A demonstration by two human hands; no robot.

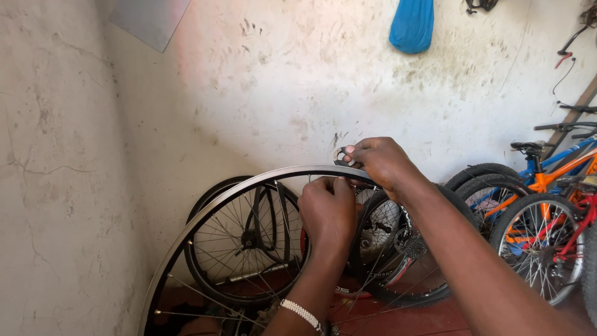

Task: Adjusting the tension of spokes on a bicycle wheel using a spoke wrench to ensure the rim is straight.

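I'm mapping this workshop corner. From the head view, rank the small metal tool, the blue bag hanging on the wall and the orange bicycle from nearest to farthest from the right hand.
1. Small round metal tool: pinched in the right hand, at its fingertips above the silver wheel rim.
2. Blue bag: hanging on the wall, above.
3. Orange bicycle: far right.

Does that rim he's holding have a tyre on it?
No. The rim is bare: shiny metal edge exposed, spokes visible, no rubber around it.
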